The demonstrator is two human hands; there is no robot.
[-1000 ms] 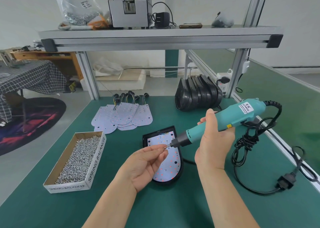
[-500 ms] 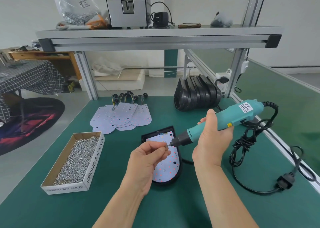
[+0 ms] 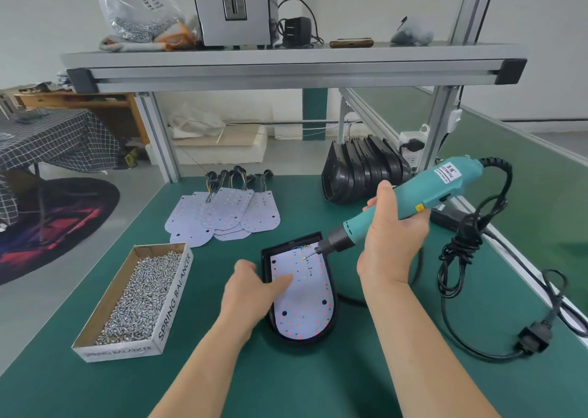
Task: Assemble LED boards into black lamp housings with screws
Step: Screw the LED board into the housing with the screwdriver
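Green matting covers the surface (image 3: 318,382) of a workbench, with a metal shelf (image 3: 286,64) crossing above it. At the middle lies a black housing (image 3: 334,319), flat and open side up, its rounded end nearest the viewer. A pale LED board (image 3: 302,300) sits inside it and fills it almost wall to wall.

The left hand (image 3: 251,296) rests at the housing's left wall. One of its fingers (image 3: 283,280) lies stretched out flat on the left part of the board, while the others bend down outside the wall. Whether they clasp the wall cannot be told.

The right hand (image 3: 391,239) hovers just right of the housing, fingers wrapped firmly round the barrel of a teal electric screwdriver (image 3: 429,191). The tool slants down to the left. Its tip carries a small screw (image 3: 305,256) that meets the board near the housing's far, straight end, apart from the left hand's fingers.

Left of the housing stands a long cardboard box (image 3: 173,303) heaped with silver screws. Beyond the housing and to its left lies a fanned pile of spare boards (image 3: 229,217) with wires. Beyond it to the right stands a row of empty housings (image 3: 362,169) on edge. To the housing's right, the screwdriver's black cable (image 3: 461,252) trails in loops.
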